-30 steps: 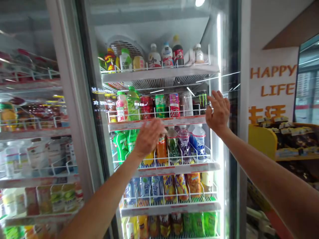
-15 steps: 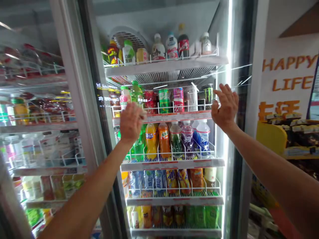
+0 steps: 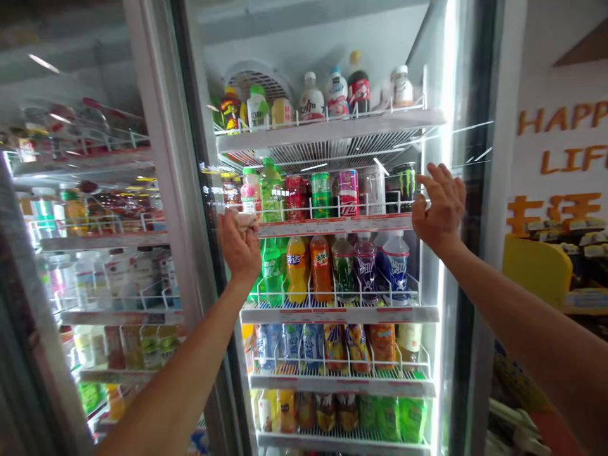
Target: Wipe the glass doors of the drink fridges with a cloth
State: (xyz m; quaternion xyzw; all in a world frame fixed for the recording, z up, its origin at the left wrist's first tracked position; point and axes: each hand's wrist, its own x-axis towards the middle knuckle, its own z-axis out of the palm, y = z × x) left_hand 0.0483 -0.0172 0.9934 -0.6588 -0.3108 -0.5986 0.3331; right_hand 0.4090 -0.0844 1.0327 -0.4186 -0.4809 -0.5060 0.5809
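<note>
In front of the glass door (image 3: 304, 147) of a lit drinks cooler, both my arms are raised. My left hand (image 3: 239, 250) is curled round a small off-white wad that looks like folded cloth (image 3: 246, 220); it is by the left end of the can shelf, near a pink-labelled bottle (image 3: 251, 193). My right hand (image 3: 441, 206) holds nothing, its fingers apart, near the door's right side and a black can with a green mark (image 3: 407, 182). Whether either hand touches the glass I cannot tell. Light streaks and lettering reflect on the pane.
Behind the glass, wire-fronted shelves (image 3: 332, 315) carry bottles and cans. A grey door frame (image 3: 164, 126) stands left, with another stocked cooler section (image 3: 104, 244) beyond it. On the right are orange wall letters (image 3: 570, 158) and a yellow display stand (image 3: 536, 266) with packaged goods.
My left hand has moved down and slightly left across the front of the glass, and the pale wad shows more clearly. My right hand keeps nearly the same pose. The view has shifted slightly.
</note>
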